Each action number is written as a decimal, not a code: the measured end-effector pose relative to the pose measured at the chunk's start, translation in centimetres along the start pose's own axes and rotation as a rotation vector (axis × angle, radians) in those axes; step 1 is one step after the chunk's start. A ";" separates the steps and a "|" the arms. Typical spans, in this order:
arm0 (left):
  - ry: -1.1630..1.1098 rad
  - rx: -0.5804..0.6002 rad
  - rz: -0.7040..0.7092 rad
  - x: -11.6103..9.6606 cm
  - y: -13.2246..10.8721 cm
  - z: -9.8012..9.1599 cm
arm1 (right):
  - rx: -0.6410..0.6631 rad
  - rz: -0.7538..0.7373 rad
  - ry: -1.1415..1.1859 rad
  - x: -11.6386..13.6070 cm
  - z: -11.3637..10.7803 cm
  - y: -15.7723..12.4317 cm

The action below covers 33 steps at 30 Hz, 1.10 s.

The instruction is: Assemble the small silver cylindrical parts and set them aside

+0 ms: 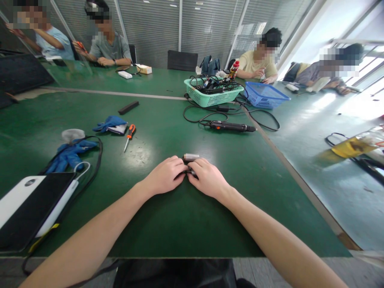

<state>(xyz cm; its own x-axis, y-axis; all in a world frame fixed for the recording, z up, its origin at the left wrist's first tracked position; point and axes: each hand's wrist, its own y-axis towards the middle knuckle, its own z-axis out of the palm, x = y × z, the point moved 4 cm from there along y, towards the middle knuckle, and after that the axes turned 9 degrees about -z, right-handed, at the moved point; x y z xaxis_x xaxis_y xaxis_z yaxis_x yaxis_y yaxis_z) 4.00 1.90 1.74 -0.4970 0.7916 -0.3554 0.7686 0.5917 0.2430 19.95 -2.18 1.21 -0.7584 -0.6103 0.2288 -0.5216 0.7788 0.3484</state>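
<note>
My left hand (168, 175) and my right hand (208, 178) meet over the green table (186, 224), fingers curled inward. Between the fingertips is a small dark part (192, 173) with a shiny spot, mostly covered by the fingers; its kind does not show. Just beyond them, a short silver metal cylinder (191, 157) with a dark left end lies crosswise. Whether the cylinder is joined to the dark part I cannot tell. An orange-and-black screwdriver (130, 137) lies to the left, farther from me. Toward the far right lies a black electric screwdriver (231, 127) with a cable.
Blue gloves (70, 154) and a white-and-black device (33, 208) with cables lie at left. A black bar (128, 107) lies farther back. A green basket (214, 96) full of cabled tools adjoins a blue basket (265, 96). A yellow-filled bottle (354, 146) lies right. Several people sit beyond.
</note>
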 end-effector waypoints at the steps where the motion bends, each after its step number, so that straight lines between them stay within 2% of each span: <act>1: -0.001 -0.001 0.001 0.0 0.0 0.0 | 0.001 0.003 -0.005 0.0 0.0 0.0; 22: 0.042 -0.004 -0.024 0.4 0.2 0.5 | -0.067 -0.008 0.080 0.2 -0.1 -0.1; 33: 0.043 -0.028 -0.048 0.2 0.2 0.6 | -0.050 0.007 0.049 0.4 -0.2 0.2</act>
<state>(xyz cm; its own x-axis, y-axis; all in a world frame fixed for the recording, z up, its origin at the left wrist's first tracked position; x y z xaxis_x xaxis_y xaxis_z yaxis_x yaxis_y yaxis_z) 4.31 2.11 1.14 -0.5506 0.7674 -0.3284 0.7319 0.6330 0.2522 19.64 -2.33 1.52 -0.7412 -0.6124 0.2750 -0.4957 0.7755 0.3910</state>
